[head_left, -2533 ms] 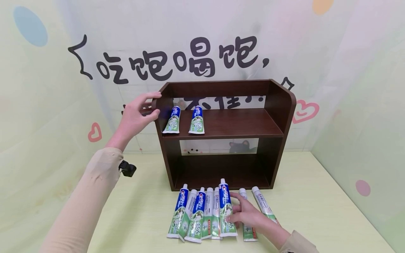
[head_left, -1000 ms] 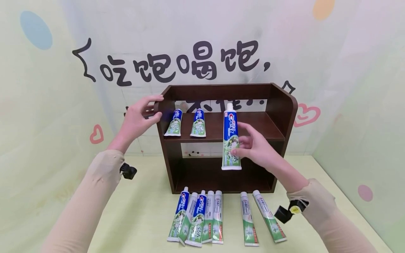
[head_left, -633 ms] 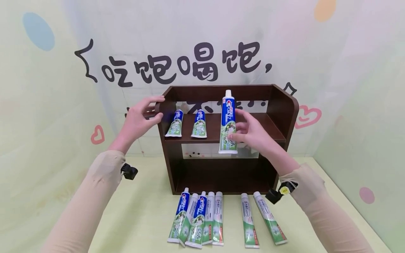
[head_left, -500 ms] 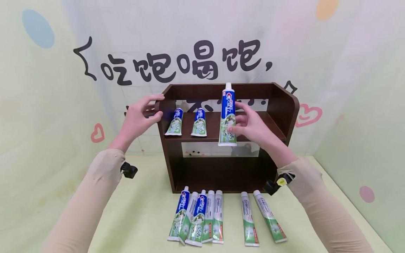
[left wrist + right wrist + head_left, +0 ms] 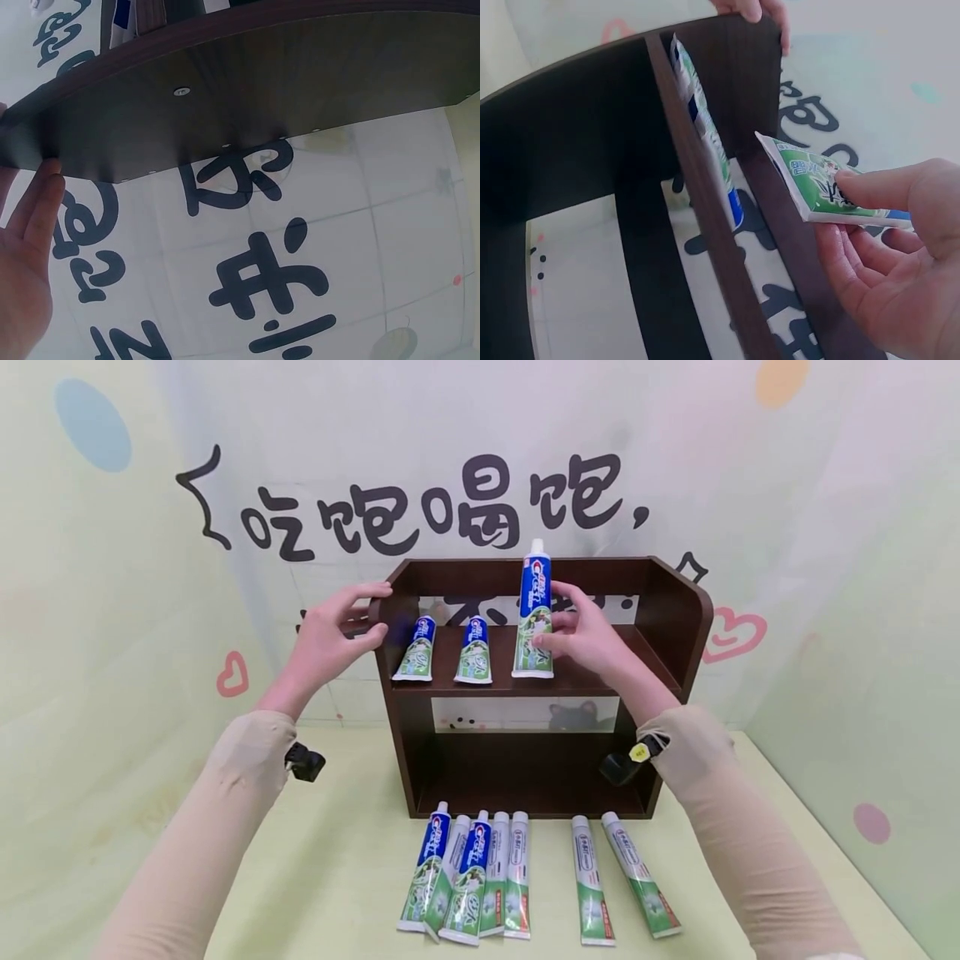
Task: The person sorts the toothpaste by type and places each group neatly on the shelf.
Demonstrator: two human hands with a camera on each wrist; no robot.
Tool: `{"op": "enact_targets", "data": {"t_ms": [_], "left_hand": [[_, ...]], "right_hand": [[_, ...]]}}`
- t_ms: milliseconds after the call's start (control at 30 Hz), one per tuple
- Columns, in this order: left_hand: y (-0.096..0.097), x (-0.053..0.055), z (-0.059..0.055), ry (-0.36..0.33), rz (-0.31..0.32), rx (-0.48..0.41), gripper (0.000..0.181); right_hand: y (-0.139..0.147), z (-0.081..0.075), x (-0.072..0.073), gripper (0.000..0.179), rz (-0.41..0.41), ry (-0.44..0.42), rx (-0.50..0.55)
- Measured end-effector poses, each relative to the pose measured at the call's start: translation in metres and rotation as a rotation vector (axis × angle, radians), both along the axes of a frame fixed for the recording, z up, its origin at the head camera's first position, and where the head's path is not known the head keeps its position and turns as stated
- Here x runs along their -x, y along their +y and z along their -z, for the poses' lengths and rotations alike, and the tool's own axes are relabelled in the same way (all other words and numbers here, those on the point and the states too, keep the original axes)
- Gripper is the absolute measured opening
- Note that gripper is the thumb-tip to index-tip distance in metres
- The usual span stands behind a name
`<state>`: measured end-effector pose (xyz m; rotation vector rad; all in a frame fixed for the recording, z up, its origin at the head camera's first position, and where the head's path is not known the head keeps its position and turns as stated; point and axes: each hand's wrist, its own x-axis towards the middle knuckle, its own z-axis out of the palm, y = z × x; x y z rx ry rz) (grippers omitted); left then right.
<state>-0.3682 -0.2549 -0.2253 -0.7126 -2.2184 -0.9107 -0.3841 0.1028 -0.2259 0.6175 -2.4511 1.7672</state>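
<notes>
My right hand point(image 5: 588, 635) pinches a blue, white and green toothpaste tube point(image 5: 534, 618), thumb on its printed face and fingers behind. The tube is upright, cap up, in front of the wooden shelf's point(image 5: 570, 687) upper level. In the right wrist view its crimped end point(image 5: 791, 180) stands apart from the shelf board point(image 5: 705, 195). My left hand point(image 5: 330, 631) holds the shelf's left side panel near its top corner; its fingers point(image 5: 41, 206) lie on the outer face. Two matching tubes, one toothpaste tube point(image 5: 415, 650) and another toothpaste tube point(image 5: 474, 650), stand on the upper level at left.
On the table point(image 5: 315, 877) before the shelf lie several more tubes, some overlapping: blue-topped toothpaste tubes point(image 5: 468, 881) and white-green toothpaste tubes point(image 5: 517, 877). Another white-green tube point(image 5: 641, 877) lies slanted at right. A printed cloth wall point(image 5: 300, 443) stands behind.
My right hand has lifted the toothpaste tube from the row on the table up to the upper shelf level, lately moving upward and slightly left. My left hand stays on the side panel.
</notes>
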Motion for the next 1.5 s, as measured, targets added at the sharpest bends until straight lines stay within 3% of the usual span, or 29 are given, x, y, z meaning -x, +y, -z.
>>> {"op": "enact_targets", "data": {"t_ms": [400,733,1267,1500], "left_hand": [[0.0,-0.002,-0.001,-0.008,0.007,-0.002,0.045],[0.0,0.0,0.002,-0.003,0.011,0.0,0.045],[0.0,-0.002,0.003,-0.009,0.009,-0.01,0.047],[0.0,-0.001,0.002,-0.002,0.011,-0.016,0.048]], "right_hand": [[-0.002,0.014,0.011,0.081,0.01,-0.014,0.008],[-0.002,0.025,0.015,0.084,-0.029,0.025,-0.065],[0.005,0.025,0.022,0.091,-0.067,-0.039,-0.167],[0.007,0.028,0.026,0.096,-0.114,0.011,-0.195]]}}
